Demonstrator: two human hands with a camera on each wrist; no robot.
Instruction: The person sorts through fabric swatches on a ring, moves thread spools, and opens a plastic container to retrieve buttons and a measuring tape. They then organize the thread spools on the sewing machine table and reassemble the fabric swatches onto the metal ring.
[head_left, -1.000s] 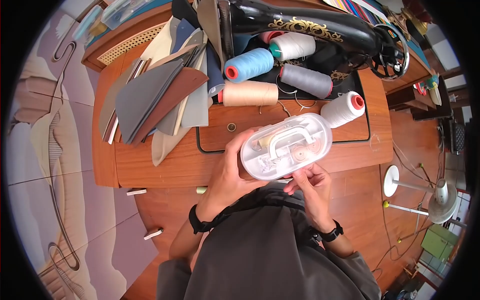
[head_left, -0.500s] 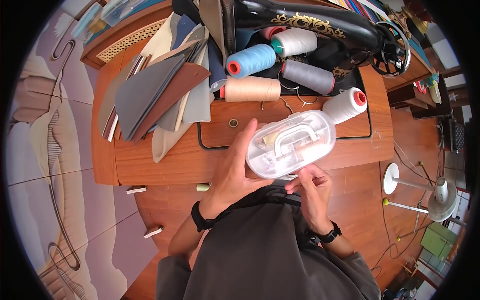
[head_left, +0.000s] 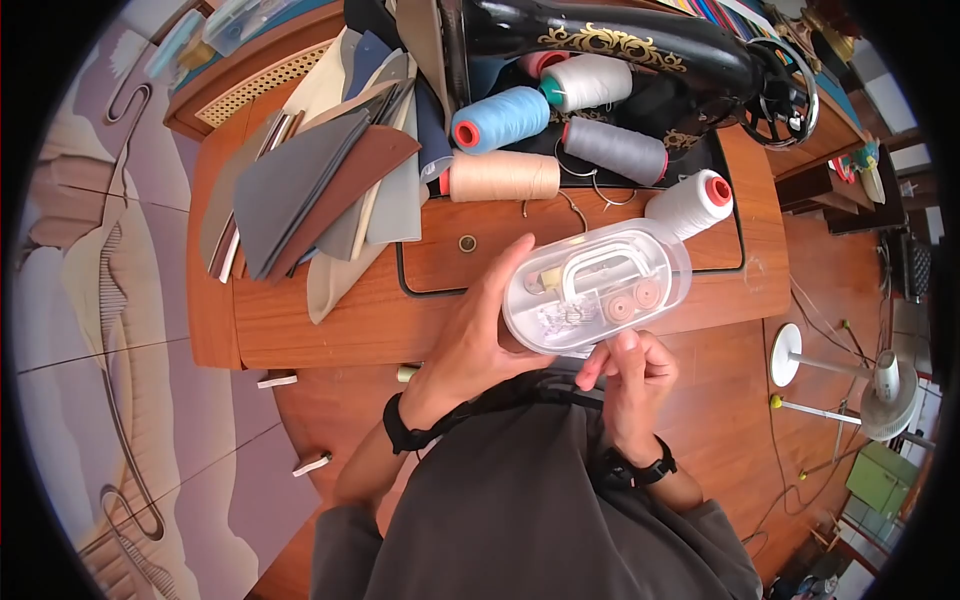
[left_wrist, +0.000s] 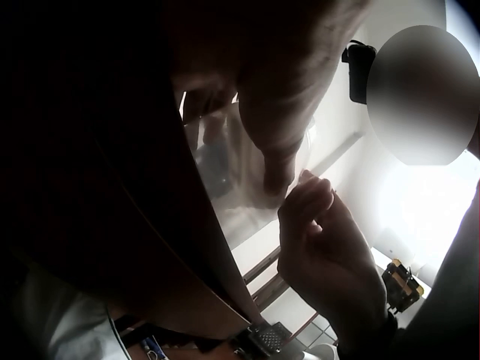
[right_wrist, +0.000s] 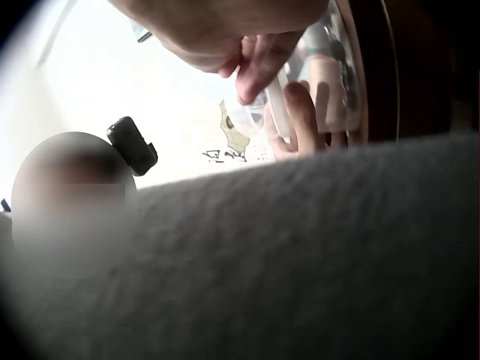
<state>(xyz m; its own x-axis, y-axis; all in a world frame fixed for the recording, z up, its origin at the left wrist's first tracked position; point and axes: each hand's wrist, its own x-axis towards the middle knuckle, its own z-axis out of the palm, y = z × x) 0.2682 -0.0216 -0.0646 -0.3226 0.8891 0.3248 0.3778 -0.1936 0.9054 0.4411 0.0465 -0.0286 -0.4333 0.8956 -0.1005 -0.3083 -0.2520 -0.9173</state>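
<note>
My left hand [head_left: 465,350] grips a clear plastic storage box [head_left: 590,285] by its left end, thumb along the side. A white carry handle [head_left: 595,250] lies across the oval lid. Through the lid show two round pinkish discs, a small yellowish piece and small whitish bits. My right hand [head_left: 640,385] is at the box's near right edge, fingers curled and thumb tip right at the rim. In the right wrist view its fingertips [right_wrist: 251,86] overlap a translucent flap [right_wrist: 244,116] beside the box; I cannot tell whether they pinch it.
Behind the box, a white thread cone [head_left: 690,205], a peach one [head_left: 505,177], a blue one [head_left: 505,118] and a grey one [head_left: 615,150] lie before a black sewing machine [head_left: 610,40]. Leather-like sheets [head_left: 310,190] are piled left. A small round button-like piece [head_left: 467,243] lies on the table.
The box has shifted slightly right in my left hand, and glare on its lid has faded. My right hand has moved a little right along with it, thumb now more upright.
</note>
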